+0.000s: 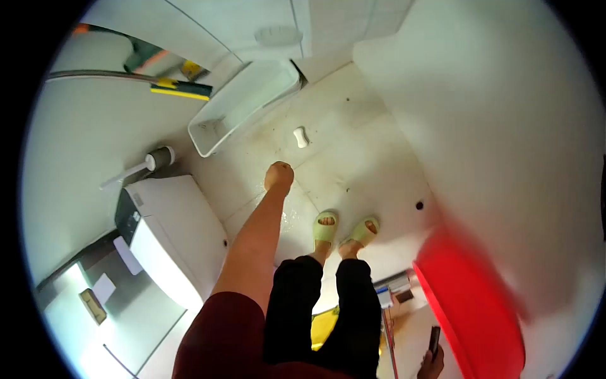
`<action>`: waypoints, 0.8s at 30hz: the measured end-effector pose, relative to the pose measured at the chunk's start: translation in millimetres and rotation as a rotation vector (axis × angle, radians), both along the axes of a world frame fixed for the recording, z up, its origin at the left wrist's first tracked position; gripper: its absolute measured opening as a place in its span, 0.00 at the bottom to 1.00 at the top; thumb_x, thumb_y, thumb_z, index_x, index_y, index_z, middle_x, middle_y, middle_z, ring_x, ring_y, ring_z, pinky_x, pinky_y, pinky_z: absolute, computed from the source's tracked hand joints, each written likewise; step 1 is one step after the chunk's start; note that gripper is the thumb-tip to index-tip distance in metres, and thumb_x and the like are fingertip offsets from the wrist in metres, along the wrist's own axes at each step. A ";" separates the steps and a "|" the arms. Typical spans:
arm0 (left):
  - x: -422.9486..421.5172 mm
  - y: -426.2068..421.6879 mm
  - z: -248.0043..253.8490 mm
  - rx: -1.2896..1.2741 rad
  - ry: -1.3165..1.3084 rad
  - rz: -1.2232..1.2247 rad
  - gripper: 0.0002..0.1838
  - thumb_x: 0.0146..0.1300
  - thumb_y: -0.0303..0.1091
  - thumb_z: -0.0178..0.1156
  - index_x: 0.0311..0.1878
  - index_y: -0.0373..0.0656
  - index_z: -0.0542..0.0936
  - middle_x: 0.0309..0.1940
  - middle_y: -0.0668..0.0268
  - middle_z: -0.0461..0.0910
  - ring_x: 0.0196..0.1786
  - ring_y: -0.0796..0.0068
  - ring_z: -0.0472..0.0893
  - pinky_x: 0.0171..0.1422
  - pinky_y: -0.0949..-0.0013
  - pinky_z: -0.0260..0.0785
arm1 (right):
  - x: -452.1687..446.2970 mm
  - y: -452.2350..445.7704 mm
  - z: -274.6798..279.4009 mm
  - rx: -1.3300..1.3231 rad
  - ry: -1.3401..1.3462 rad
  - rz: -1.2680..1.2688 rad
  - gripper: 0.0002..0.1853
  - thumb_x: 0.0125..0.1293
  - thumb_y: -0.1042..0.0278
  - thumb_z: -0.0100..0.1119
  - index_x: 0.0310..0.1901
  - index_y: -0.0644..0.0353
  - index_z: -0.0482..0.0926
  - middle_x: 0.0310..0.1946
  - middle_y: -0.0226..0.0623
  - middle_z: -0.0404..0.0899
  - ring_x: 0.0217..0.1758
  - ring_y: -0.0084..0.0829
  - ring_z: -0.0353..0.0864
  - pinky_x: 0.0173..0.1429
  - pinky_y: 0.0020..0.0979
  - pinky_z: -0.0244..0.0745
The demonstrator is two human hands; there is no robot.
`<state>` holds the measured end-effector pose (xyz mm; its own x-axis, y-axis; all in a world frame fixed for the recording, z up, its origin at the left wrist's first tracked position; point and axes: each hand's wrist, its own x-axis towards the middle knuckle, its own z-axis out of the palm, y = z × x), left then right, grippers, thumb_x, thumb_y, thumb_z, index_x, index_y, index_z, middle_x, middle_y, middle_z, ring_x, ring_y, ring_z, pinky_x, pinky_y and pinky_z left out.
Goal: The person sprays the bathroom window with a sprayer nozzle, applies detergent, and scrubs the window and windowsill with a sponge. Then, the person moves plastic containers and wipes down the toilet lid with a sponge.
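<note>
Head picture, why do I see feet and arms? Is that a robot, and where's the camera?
No robot, just a person. The camera sits on their head and looks down, so you see their own green slippers. The left hand hangs above the floor, fingers curled; I can't tell if anything is inside. The right hand, at the bottom edge, holds a dark thing. On the floor lies a small white thing, near a white tub.

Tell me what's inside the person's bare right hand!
The right hand holds a slim, dark, bar-shaped object. Its upper part sticks out; the hand covers the lower end. Material unclear.
</note>
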<state>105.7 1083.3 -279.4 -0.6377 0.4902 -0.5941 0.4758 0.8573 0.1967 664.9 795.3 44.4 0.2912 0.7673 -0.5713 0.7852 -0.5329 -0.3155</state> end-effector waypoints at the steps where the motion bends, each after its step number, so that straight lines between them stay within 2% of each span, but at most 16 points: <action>1: -1.8 -7.1 -40.9 0.017 -0.044 0.019 0.15 0.57 0.40 0.54 0.47 0.51 0.80 0.45 0.61 0.80 0.50 0.59 0.78 0.54 0.61 0.70 | 1.7 7.8 -10.9 0.028 -0.103 0.224 0.24 0.70 0.56 0.46 0.62 0.62 0.64 0.40 0.37 0.76 0.26 0.18 0.68 0.27 0.21 0.62; 3: -2.9 -4.4 -119.3 0.047 0.084 -0.021 0.17 0.56 0.39 0.56 0.51 0.52 0.77 0.45 0.60 0.80 0.50 0.59 0.78 0.53 0.60 0.71 | -28.7 45.6 -39.3 0.010 0.137 0.027 0.28 0.71 0.52 0.44 0.65 0.61 0.60 0.51 0.40 0.72 0.25 0.18 0.65 0.27 0.22 0.59; 4: -3.8 3.0 -156.2 0.065 0.147 -0.044 0.19 0.56 0.39 0.57 0.53 0.52 0.76 0.45 0.60 0.79 0.50 0.59 0.78 0.53 0.60 0.71 | -40.3 62.0 -51.9 -0.078 0.171 -0.083 0.28 0.71 0.52 0.43 0.66 0.60 0.59 0.53 0.39 0.71 0.24 0.17 0.63 0.26 0.22 0.58; 6: -8.3 32.0 -186.3 0.041 0.119 0.053 0.24 0.55 0.42 0.61 0.56 0.52 0.73 0.45 0.59 0.79 0.50 0.59 0.78 0.52 0.60 0.71 | -57.4 85.6 -77.3 -0.259 0.227 -0.309 0.29 0.71 0.51 0.41 0.68 0.58 0.56 0.55 0.38 0.69 0.22 0.17 0.60 0.25 0.22 0.55; 7: -6.0 44.5 -191.1 0.096 0.173 0.086 0.25 0.53 0.47 0.63 0.52 0.47 0.74 0.42 0.54 0.80 0.48 0.56 0.78 0.52 0.60 0.71 | -63.7 92.2 -90.2 -0.262 0.225 -0.335 0.28 0.71 0.51 0.41 0.66 0.59 0.59 0.51 0.36 0.71 0.21 0.17 0.59 0.24 0.22 0.54; 8: -9.1 54.7 -203.9 0.081 0.138 0.106 0.30 0.51 0.51 0.65 0.52 0.41 0.73 0.44 0.52 0.79 0.49 0.55 0.78 0.53 0.59 0.71 | -70.1 98.5 -104.4 -0.259 0.222 -0.363 0.27 0.71 0.51 0.41 0.64 0.60 0.61 0.46 0.35 0.73 0.20 0.17 0.57 0.24 0.21 0.53; 9: -13.3 63.1 -215.9 0.021 0.147 0.128 0.32 0.50 0.53 0.65 0.53 0.41 0.72 0.46 0.54 0.78 0.49 0.56 0.78 0.52 0.60 0.72 | -71.3 102.3 -118.6 -0.256 0.217 -0.388 0.26 0.71 0.51 0.41 0.62 0.61 0.64 0.42 0.33 0.74 0.19 0.17 0.56 0.23 0.21 0.52; 10: -15.1 72.4 -225.0 -0.036 0.151 0.150 0.34 0.49 0.54 0.65 0.54 0.42 0.71 0.47 0.55 0.77 0.50 0.58 0.78 0.52 0.60 0.72 | -31.0 69.6 -132.6 -0.324 0.238 -0.486 0.19 0.72 0.53 0.42 0.51 0.61 0.69 0.26 0.25 0.69 0.18 0.16 0.56 0.22 0.20 0.52; 13: -18.7 84.3 -254.0 -0.115 0.146 0.179 0.37 0.46 0.56 0.65 0.55 0.41 0.70 0.51 0.56 0.74 0.53 0.59 0.77 0.54 0.61 0.72 | -46.6 86.6 -158.8 -0.285 0.204 -0.509 0.14 0.71 0.56 0.43 0.43 0.60 0.69 0.18 0.20 0.59 0.19 0.16 0.57 0.22 0.20 0.52; 14: -21.8 86.7 -258.1 -0.122 0.143 0.181 0.37 0.46 0.56 0.65 0.55 0.40 0.70 0.52 0.55 0.73 0.54 0.59 0.76 0.55 0.61 0.72 | -45.9 91.5 -163.6 -0.303 0.216 -0.477 0.12 0.71 0.60 0.43 0.45 0.60 0.69 0.20 0.22 0.63 0.19 0.15 0.57 0.23 0.19 0.53; 17: -24.1 91.6 -261.0 -0.150 0.158 0.170 0.37 0.46 0.53 0.65 0.56 0.41 0.70 0.53 0.57 0.72 0.56 0.60 0.75 0.55 0.61 0.72 | -26.0 82.8 -176.7 -0.262 0.217 -0.484 0.17 0.71 0.61 0.43 0.54 0.63 0.68 0.20 0.21 0.62 0.19 0.15 0.56 0.23 0.19 0.52; 18: -27.5 93.9 -266.1 -0.207 0.157 0.160 0.36 0.46 0.53 0.65 0.56 0.42 0.71 0.54 0.58 0.72 0.56 0.60 0.75 0.56 0.62 0.71 | -59.4 122.9 -176.6 -0.249 0.219 -0.447 0.23 0.72 0.63 0.41 0.65 0.64 0.61 0.25 0.23 0.68 0.19 0.14 0.55 0.23 0.19 0.52; 21: -33.1 85.3 -269.0 -0.206 0.087 0.118 0.33 0.46 0.54 0.64 0.52 0.41 0.75 0.51 0.58 0.76 0.54 0.63 0.77 0.56 0.63 0.71 | -10.6 92.6 -180.8 -0.281 0.278 -0.393 0.25 0.72 0.64 0.40 0.68 0.62 0.55 0.37 0.25 0.76 0.19 0.15 0.54 0.23 0.19 0.52; 22: -28.3 77.3 -262.2 -0.107 0.037 0.029 0.28 0.47 0.53 0.64 0.46 0.40 0.79 0.44 0.58 0.80 0.51 0.64 0.79 0.54 0.63 0.72 | 8.1 80.2 -183.6 -0.341 0.195 -0.353 0.24 0.72 0.64 0.39 0.67 0.62 0.57 0.53 0.30 0.75 0.18 0.14 0.50 0.23 0.18 0.50; 23: -23.5 69.7 -269.6 -0.088 -0.024 -0.021 0.24 0.48 0.51 0.64 0.40 0.40 0.80 0.36 0.58 0.82 0.44 0.64 0.82 0.48 0.63 0.73 | 13.2 78.1 -182.6 -0.313 0.232 -0.334 0.22 0.71 0.65 0.40 0.64 0.62 0.60 0.47 0.30 0.74 0.19 0.15 0.54 0.24 0.19 0.54; 24: -1.6 65.1 -242.8 0.024 -0.168 -0.006 0.20 0.51 0.46 0.64 0.33 0.36 0.78 0.25 0.59 0.79 0.27 0.67 0.78 0.35 0.62 0.70 | 13.5 81.8 -180.3 -0.281 0.268 -0.319 0.20 0.69 0.66 0.42 0.61 0.63 0.62 0.42 0.31 0.73 0.20 0.17 0.58 0.25 0.21 0.57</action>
<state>104.1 1148.3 -522.2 -0.5275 0.5085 -0.6806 0.4392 0.8489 0.2939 678.4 877.0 -135.9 0.3008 0.4696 -0.8301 0.4807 -0.8264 -0.2933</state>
